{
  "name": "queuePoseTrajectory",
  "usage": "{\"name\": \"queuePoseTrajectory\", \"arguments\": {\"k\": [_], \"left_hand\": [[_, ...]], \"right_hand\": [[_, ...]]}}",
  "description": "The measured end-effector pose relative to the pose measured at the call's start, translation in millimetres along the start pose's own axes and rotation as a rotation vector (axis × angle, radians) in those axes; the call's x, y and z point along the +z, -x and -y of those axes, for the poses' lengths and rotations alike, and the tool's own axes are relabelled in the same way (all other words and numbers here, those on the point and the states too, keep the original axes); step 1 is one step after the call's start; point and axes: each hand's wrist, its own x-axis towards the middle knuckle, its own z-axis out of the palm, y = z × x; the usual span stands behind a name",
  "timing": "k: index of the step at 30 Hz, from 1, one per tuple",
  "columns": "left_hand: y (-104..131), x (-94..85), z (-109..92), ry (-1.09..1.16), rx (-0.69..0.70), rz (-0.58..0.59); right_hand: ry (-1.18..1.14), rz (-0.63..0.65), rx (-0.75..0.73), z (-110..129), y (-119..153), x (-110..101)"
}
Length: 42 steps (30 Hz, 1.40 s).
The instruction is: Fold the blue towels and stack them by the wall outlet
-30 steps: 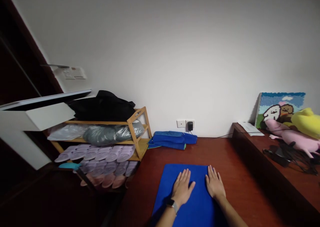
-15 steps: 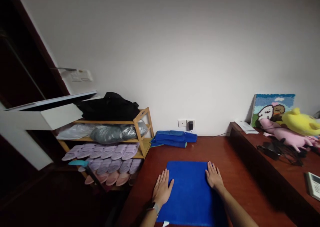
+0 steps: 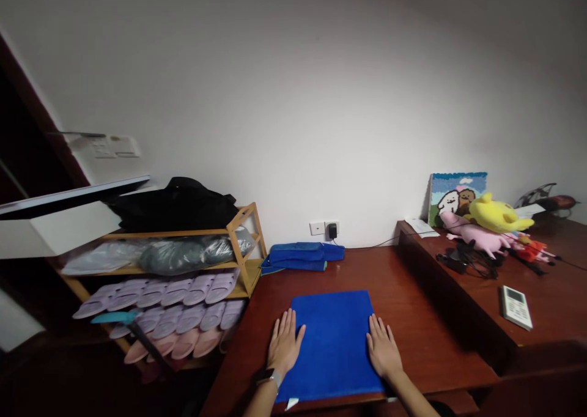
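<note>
A bright blue cloth (image 3: 332, 343) lies spread flat on the reddish-brown table (image 3: 389, 282), with a small white tag (image 3: 291, 403) at its near left corner. My left hand (image 3: 284, 345) rests on the cloth's left edge, palm down, fingers stretched out and thumb apart. On the opposite edge my right hand (image 3: 383, 350) lies flat too, its fingers extended over the border of the cloth. Neither hand grips anything. Behind, against the wall, sits a pile of folded blue cloths (image 3: 298, 256).
Left stands a wooden shoe rack (image 3: 250, 270) with rows of slippers (image 3: 158, 291), bagged items and a black bag (image 3: 177, 204) on top. A raised desk (image 3: 477, 295) at right carries plush toys (image 3: 495, 212), a picture, cables and a white remote (image 3: 516, 307). A plugged-in adapter (image 3: 332, 230) trails a cable.
The view has turned to the right, so things appear shifted left. My right hand has slid nearer along the cloth's right edge; my left hand stays on the left edge.
</note>
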Motion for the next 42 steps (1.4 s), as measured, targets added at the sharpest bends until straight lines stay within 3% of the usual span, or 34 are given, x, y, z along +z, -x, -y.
{"name": "queuePoseTrajectory", "arguments": {"k": [3,7,9,11,14,21,24,31,37,42], "left_hand": [[6,-11.8,-41,0.054,0.157,-0.045],[17,-12.6,-126,0.195,0.503,0.015],[20,-5.5,-157,0.236,0.518,0.058],[23,3.1,-168,0.241,0.485,0.108],[29,10.6,-146,0.206,0.438,0.148],[60,4.1,-22,0.066,0.09,0.128],[73,4.4,5,0.048,0.044,0.092],[78,2.8,0,0.069,0.024,0.078],[77,6.0,2,0.07,0.031,0.047],[77,6.3,2,0.048,0.032,0.073]], "right_hand": [[-0.019,-0.008,-0.001,0,-2,1],[0.0,-0.012,-0.011,-2,-1,2],[0.025,0.004,-0.024,-3,0,3],[0.043,0.011,-0.028,-3,0,4],[0.04,0.001,-0.015,-4,-1,6],[0.036,-0.013,-0.005,-5,-2,12],[0.072,-0.008,0.002,-3,-2,9],[0.078,-0.028,0.004,2,13,-4],[0.046,-0.034,-0.028,-6,50,12],[0.025,-0.053,-0.048,-9,60,21]]}}
